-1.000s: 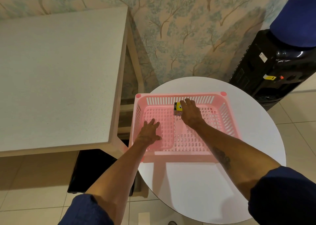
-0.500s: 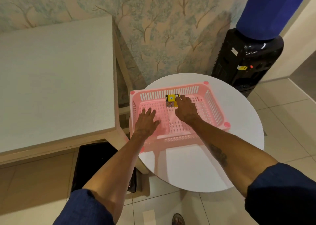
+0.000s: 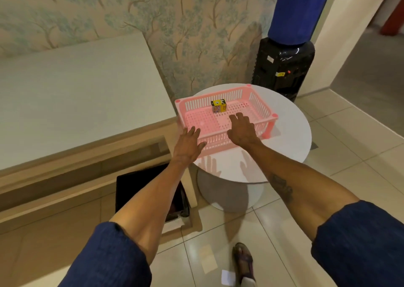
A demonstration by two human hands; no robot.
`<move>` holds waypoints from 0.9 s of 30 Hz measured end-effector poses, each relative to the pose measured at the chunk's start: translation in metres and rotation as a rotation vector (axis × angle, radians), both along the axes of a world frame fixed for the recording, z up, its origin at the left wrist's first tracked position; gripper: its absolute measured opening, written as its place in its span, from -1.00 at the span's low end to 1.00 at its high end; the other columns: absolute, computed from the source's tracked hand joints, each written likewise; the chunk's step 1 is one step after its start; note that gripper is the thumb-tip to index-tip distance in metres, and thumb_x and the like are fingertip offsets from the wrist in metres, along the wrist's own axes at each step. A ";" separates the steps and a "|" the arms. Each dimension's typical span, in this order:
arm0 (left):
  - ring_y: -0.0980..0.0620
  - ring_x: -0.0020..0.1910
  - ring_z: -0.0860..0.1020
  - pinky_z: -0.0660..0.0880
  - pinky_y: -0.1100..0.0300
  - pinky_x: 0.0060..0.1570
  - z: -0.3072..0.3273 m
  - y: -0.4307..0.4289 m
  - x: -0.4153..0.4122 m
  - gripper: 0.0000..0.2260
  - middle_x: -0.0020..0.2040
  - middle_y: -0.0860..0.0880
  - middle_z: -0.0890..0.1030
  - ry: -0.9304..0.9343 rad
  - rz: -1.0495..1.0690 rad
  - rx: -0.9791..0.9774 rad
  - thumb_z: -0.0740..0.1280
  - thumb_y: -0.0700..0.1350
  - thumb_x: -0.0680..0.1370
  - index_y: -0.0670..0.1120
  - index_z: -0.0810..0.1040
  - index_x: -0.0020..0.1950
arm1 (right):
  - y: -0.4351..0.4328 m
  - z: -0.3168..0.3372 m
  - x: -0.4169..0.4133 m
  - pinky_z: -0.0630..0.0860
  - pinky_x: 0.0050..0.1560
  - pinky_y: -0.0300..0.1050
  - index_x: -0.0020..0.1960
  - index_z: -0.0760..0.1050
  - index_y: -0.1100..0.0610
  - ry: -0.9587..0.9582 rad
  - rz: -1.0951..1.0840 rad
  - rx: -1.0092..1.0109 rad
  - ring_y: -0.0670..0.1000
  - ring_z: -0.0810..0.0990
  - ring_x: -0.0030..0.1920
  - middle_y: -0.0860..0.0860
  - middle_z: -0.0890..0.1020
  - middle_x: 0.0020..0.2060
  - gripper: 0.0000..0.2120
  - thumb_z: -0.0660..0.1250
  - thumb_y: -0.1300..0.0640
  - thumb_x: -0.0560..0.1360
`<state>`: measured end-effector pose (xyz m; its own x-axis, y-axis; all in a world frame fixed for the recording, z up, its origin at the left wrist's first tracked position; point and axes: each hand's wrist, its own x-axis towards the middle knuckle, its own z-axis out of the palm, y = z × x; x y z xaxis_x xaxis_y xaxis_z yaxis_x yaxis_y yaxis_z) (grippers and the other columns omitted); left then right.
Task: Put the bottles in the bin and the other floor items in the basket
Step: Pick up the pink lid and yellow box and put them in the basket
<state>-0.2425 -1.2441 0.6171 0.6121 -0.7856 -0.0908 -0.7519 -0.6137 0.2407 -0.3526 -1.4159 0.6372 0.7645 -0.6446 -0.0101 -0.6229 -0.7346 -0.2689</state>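
A small yellow-and-black printed box (image 3: pixel 218 105) sits inside the pink slotted plastic basket (image 3: pixel 258 103), against its far wall, on the round white pedestal table (image 3: pixel 290 138). That one floor item appears to be sorted; nothing else lies in the basket.

The left hand (image 3: pixel 189 145) hovers with fingers spread and empty at the basket's near left corner, over the table's edge; whether it brushes the rim cannot be told. The right hand (image 3: pixel 241 130) is likewise open and flat, fingers loosely splayed, holding nothing, poised over the basket's near wall and well short of the box. Both hands cast shadows on the tabletop just in front of the basket.

Below the pale rectangular table (image 3: pixel 72 98) at left stands a black open-topped bin (image 3: pixel 140 186), partly hidden by the left forearm; its contents are too dark to make out, so how many bottles have gone in cannot be judged. On the cream floor tiles (image 3: pixel 341 166) near the person's sandalled foot (image 3: pixel 243 262) lies a small white scrap of paper (image 3: pixel 227 277), which looks like a candidate for the basket. No bottles are visible anywhere on the floor in view.

A black water dispenser (image 3: pixel 282 70) topped by a blue-covered bottle (image 3: pixel 299 9) stands against the tree-patterned wall beyond the round table. With both hands free, the person seems ready to go for the next floor item.
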 end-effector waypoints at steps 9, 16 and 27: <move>-0.23 0.59 0.07 0.10 -0.10 0.55 0.000 0.081 -0.070 -0.41 0.61 -0.14 0.12 -0.026 -0.081 0.142 0.16 0.11 0.66 -0.12 0.11 0.61 | 0.094 0.006 -0.076 0.33 0.31 0.16 0.50 0.22 0.16 -0.010 -0.047 0.038 0.24 0.29 0.41 0.16 0.27 0.46 -0.48 0.24 0.14 0.57; -0.21 0.60 0.02 0.09 -0.10 0.55 -0.010 0.108 -0.122 -0.41 0.62 -0.14 0.11 0.032 -0.045 0.096 0.19 0.09 0.65 -0.11 0.11 0.61 | 0.132 -0.001 -0.128 0.37 0.25 0.13 0.46 0.27 0.18 0.025 -0.056 0.043 0.21 0.34 0.36 0.14 0.32 0.42 -0.51 0.22 0.19 0.55; -0.19 0.60 0.05 0.10 -0.09 0.56 -0.056 0.113 -0.224 -0.45 0.62 -0.14 0.11 0.028 -0.055 0.198 0.22 -0.09 0.66 -0.13 0.10 0.61 | 0.144 -0.048 -0.230 0.40 0.32 0.14 0.47 0.27 0.18 0.045 -0.043 0.164 0.21 0.36 0.36 0.17 0.34 0.41 -0.51 0.25 0.15 0.57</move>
<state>-0.4664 -1.1312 0.5611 0.5640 -0.7827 -0.2632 -0.7803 -0.6095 0.1404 -0.5824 -1.2720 0.5895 0.7323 -0.6639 -0.1515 -0.6673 -0.6554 -0.3538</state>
